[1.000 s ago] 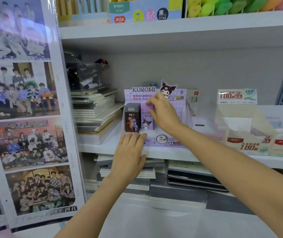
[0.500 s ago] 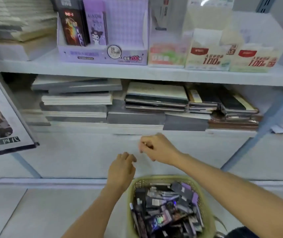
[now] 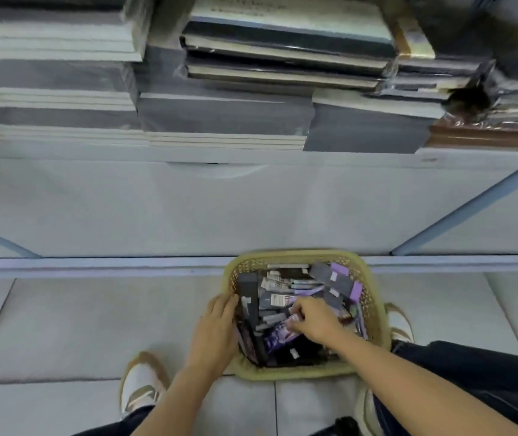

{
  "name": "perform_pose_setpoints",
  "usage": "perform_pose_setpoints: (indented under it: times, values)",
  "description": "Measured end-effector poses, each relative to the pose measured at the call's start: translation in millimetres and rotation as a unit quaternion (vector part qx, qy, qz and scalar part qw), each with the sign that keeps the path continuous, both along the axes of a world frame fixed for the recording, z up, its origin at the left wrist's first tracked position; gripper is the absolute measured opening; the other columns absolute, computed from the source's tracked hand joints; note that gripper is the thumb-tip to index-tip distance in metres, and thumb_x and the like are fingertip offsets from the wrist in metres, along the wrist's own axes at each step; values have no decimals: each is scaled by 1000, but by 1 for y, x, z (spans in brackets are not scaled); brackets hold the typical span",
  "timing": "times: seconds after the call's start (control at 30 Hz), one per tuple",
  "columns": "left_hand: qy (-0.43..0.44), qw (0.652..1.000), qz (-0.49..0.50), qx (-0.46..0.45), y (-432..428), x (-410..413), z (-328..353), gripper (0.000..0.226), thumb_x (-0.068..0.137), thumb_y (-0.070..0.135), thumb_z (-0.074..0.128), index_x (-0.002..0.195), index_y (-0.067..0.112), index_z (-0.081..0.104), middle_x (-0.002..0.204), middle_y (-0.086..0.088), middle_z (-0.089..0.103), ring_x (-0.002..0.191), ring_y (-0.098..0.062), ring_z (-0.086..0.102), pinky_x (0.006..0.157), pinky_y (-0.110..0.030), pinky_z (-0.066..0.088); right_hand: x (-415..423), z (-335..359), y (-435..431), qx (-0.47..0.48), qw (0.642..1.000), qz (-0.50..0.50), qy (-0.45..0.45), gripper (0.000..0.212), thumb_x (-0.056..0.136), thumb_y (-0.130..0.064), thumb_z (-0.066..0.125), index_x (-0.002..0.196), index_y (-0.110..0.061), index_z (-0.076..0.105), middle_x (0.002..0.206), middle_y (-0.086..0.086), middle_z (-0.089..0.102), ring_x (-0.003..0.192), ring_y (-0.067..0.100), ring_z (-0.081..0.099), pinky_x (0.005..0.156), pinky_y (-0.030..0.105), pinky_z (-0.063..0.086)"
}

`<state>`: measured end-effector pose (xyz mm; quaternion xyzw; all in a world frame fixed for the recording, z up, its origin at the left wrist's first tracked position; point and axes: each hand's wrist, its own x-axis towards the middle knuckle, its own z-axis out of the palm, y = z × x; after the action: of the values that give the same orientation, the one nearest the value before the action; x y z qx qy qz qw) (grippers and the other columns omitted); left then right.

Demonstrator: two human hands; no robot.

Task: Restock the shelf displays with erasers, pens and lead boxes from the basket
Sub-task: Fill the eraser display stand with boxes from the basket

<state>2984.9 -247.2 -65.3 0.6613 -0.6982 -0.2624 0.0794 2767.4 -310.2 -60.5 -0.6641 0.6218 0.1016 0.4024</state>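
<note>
Our left hand (image 3: pixel 216 332) lies on the left side of the yellow basket (image 3: pixel 295 256). Its fingers (image 3: pixel 227 305) are straight and close together and touch the rim. It holds nothing.

The basket sits on the floor between our feet, below the shelf of stacked notebooks (image 3: pixel 220 114). It is full of small packs (image 3: pixel 339 280), dark ones and purple ones, all mixed up. These are the things we must put on the shelf displays. We cannot see the displays from here.

Further right, our right hand (image 3: pixel 315 322) is inside the basket. Its fingers (image 3: pixel 298 309) are bent and seem to pinch a purple pack (image 3: pixel 278 338) near the middle of the pile.

We think the step now is to pick out one pack. To do it well, we should press the left hand down so the basket does not slide or tip. We should get a good hold on just one pack. Then we should lift it straight up, slowly, so the packs beside it do not spill. We should also check what kind it is, so it goes in the right display.
</note>
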Motion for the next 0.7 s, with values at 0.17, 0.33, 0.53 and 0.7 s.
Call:
perform_pose_setpoints:
  times: [0.17, 0.33, 0.53, 0.7]
  values:
    - [148, 978, 101, -103, -20, 2, 20, 32, 91, 11, 60, 123, 11, 60, 122, -3, 59, 110, -19, 56, 92, -28, 45, -18, 52, -64, -9, 991, -22, -134, 19, 87, -19, 71, 105, -16, 71, 109, 1, 71, 89, 5, 62, 80, 18, 49]
    - [434, 875, 88, 197, -45, -13, 47, 33, 82, 23, 76, 110, 10, 65, 101, -10, 73, 95, -19, 68, 83, -29, 54, 19, 84, -75, 46, 973, 23, -224, 25, 83, -23, 76, 107, -22, 69, 105, -6, 71, 93, -3, 63, 71, 5, 46]
    - [495, 812, 272, 148, -30, 25, 35, 7, 93, 8, 60, 95, 3, 65, 85, -10, 76, 76, -24, 72, 66, -29, 57, 55, 40, -38, -67, 970, -79, -219, 23, 91, -38, 62, 98, -16, 61, 86, -2, 68, 72, 9, 64, 68, 28, 51]
    - [474, 814, 309, 130, -17, 40, 22, 11, 97, 2, 50, 91, -6, 56, 70, -15, 70, 67, -25, 66, 65, -32, 57, 64, -14, 9, -44, 996, 20, -68, 25, 84, -39, 71, 87, -21, 55, 85, -2, 60, 83, 18, 58, 65, 29, 41]
